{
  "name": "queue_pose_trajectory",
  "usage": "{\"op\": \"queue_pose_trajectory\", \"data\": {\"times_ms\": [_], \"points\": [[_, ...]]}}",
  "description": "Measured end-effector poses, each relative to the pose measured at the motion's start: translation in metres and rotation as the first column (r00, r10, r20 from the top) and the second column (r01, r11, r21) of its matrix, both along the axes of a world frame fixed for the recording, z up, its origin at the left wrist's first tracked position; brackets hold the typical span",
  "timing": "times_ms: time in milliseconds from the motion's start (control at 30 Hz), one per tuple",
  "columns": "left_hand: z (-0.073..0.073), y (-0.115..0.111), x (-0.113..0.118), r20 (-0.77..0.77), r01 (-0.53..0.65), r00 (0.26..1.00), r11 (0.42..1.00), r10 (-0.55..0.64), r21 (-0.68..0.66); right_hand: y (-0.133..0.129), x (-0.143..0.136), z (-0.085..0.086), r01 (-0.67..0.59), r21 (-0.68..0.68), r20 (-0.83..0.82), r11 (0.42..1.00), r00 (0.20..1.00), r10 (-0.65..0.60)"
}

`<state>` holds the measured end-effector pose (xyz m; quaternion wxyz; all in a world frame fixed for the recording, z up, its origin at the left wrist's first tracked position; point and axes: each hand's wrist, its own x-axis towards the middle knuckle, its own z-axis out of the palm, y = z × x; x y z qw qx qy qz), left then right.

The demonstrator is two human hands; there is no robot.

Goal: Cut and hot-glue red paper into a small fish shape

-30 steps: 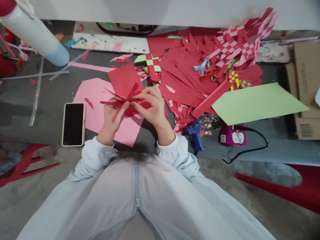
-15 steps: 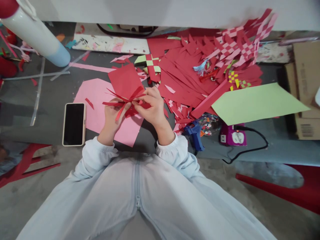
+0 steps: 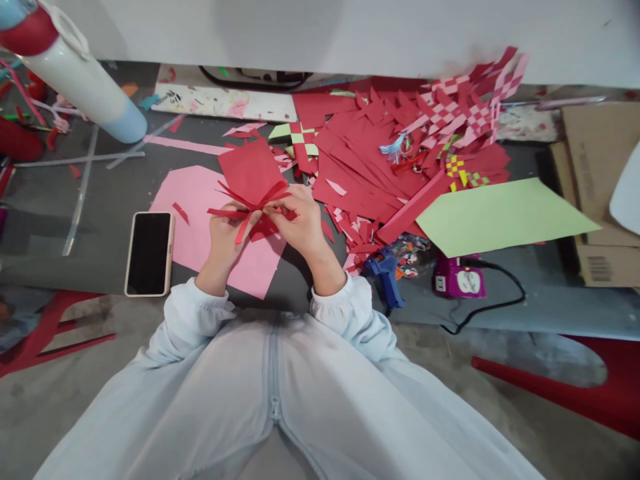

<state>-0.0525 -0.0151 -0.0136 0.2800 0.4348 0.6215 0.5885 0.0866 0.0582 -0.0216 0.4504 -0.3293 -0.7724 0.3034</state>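
Several red paper strips fan out between my two hands, crossing near the fingertips. My left hand pinches them from the left. From the right, my right hand grips the same strips with thumb and forefinger close to the crossing. Just beyond the fingers lies a square of red paper. Under the hands is a large pink paper sheet, with a small red scrap on it. How the strips are interlaced is partly hidden by my fingers.
A phone lies left of the pink sheet; a bottle stands behind it. Red paper is heaped right of my hands. Nearby are a blue glue gun, a light green sheet, a purple power box and cardboard.
The camera view has shifted slightly, so most things sit a little lower in the picture. Both hands keep their pinch on the red strips, with only slight finger movement.
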Motion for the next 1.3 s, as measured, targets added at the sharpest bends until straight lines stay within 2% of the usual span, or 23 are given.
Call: {"op": "queue_pose_trajectory", "data": {"times_ms": [167, 300, 433, 633, 933, 1067, 1300], "points": [[0.0, 0.001, 0.0, -0.028, -0.031, 0.999, 1.0, 0.031, -0.007, 0.0, -0.001, -0.003, 0.011, 0.002, 0.002, 1.0, 1.0, -0.011], [-0.002, 0.001, -0.001, -0.125, -0.022, 0.992, 1.0, 0.024, 0.018, 0.002, -0.002, -0.008, -0.005, 0.068, -0.073, 0.998, 0.997, 0.009], [-0.004, 0.001, -0.003, -0.197, -0.028, 0.98, 0.999, 0.033, 0.032, 0.003, -0.002, -0.009, -0.011, 0.052, -0.059, 0.999, 0.998, 0.014], [0.0, 0.002, -0.002, -0.145, -0.021, 0.989, 1.0, 0.024, 0.02, 0.003, -0.004, -0.004, 0.0, -0.051, 0.004, 0.999, 1.0, 0.001], [-0.005, 0.002, -0.001, -0.192, -0.008, 0.981, 0.998, 0.021, 0.069, 0.005, -0.005, -0.013, -0.044, 0.006, 0.042, 0.999, 0.998, 0.044], [-0.004, 0.002, -0.003, -0.204, -0.02, 0.978, 0.998, 0.032, 0.061, 0.006, -0.006, -0.013, -0.004, -0.004, 0.03, 1.0, 1.0, 0.005], [-0.001, 0.002, 0.0, -0.061, -0.034, 0.998, 0.999, 0.035, 0.005, 0.006, -0.005, -0.01, -0.04, 0.005, 0.068, 0.999, 0.997, 0.04]]}}
